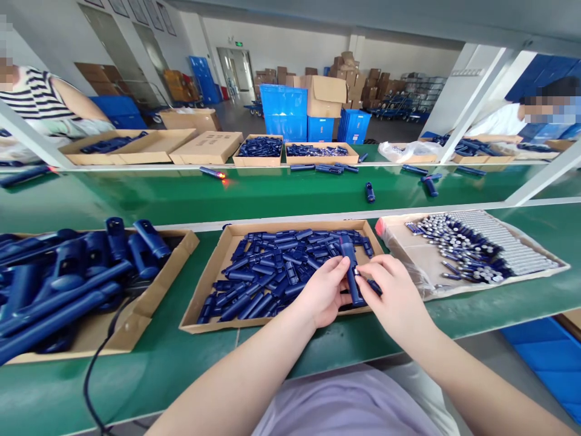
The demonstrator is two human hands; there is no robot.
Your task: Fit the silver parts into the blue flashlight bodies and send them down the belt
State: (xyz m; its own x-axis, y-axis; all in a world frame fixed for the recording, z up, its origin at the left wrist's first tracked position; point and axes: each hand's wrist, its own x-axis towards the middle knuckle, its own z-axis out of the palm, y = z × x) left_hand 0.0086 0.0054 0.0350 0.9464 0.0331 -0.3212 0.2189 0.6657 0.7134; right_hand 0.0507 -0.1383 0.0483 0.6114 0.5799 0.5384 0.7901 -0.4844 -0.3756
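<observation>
My left hand (324, 290) is closed around a dark blue tubular housing (348, 254), held upright and tilted slightly. Pinched in my right hand (397, 297) is a small dark blue piece (374, 286), up against the side of the housing; my fingers partly hide where they meet. Just behind both hands, a shallow cardboard tray (200, 303) holds a pile of short blue plastic pieces (272, 266). To the right, a plastic-lined tray (402, 239) contains loose blue-and-silver pieces (467, 248) beside neat rows of silver cylinders (512, 239).
At left, a box (136, 321) is heaped with blue housings (68, 266), and a black cable (97, 375) hangs over its edge. A green conveyor belt (272, 197) crosses ahead with scattered blue housings, one glowing red (212, 173). Two people sit on the far side.
</observation>
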